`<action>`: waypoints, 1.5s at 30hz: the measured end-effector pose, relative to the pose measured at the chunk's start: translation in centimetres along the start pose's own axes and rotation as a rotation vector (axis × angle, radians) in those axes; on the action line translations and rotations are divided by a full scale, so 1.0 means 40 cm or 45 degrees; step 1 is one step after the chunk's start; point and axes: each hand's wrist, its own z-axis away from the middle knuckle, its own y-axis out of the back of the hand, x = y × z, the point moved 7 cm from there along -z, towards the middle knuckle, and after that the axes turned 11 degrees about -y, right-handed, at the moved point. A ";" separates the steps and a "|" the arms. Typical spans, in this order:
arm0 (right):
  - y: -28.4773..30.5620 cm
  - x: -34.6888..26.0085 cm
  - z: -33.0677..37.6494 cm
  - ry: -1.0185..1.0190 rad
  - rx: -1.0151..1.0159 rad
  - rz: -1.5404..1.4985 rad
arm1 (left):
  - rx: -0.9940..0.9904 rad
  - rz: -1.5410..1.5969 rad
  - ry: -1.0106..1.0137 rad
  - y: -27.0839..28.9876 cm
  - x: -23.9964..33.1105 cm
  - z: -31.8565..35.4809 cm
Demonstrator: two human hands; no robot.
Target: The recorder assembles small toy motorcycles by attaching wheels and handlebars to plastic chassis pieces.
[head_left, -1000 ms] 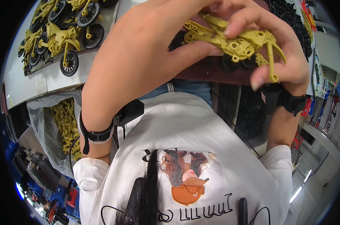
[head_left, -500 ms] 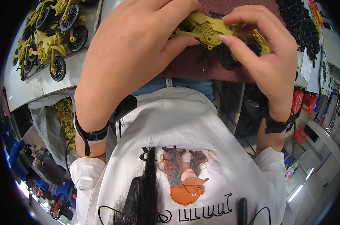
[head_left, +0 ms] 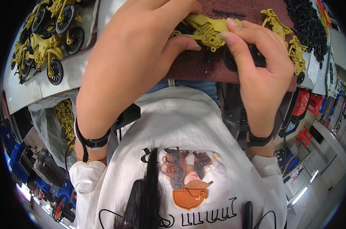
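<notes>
Over a dark red cloth mat (head_left: 190, 71), a yellow plastic toy motorcycle body (head_left: 210, 33) is held between my two hands. My left hand (head_left: 129, 53) grips its left end, thumb along the lower edge; the far fingertips are hidden behind it. The right end is pinched between the thumb and fingers of my right hand (head_left: 264, 63). Black toy wheels (head_left: 229, 60) show just below the body, partly covered by my right hand. A thin black plastic piece (head_left: 228, 14) lies behind it. Loose yellow parts (head_left: 275, 23) rest on the mat to the right.
Several yellow toy motorcycles with black wheels (head_left: 47, 49) stand at the left on the white table (head_left: 47, 86). A heap of small black parts (head_left: 308, 24) lies at the far right. Below the table at left hangs a clear plastic bag (head_left: 47, 120) with yellow pieces.
My right hand has shifted left and slightly down, uncovering yellow parts on the mat behind it. Both hands keep hold of the motorcycle body, which has barely moved.
</notes>
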 end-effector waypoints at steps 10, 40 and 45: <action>-0.005 0.033 0.028 -0.184 0.241 -0.413 | 0.161 -0.306 -0.020 -0.027 0.011 0.035; -0.020 0.003 0.011 -0.178 0.209 -0.016 | -0.031 -0.185 -0.057 -0.007 0.005 0.013; -0.014 -0.004 0.011 -0.247 0.170 -0.109 | 0.048 -0.119 -0.065 0.000 -0.001 0.026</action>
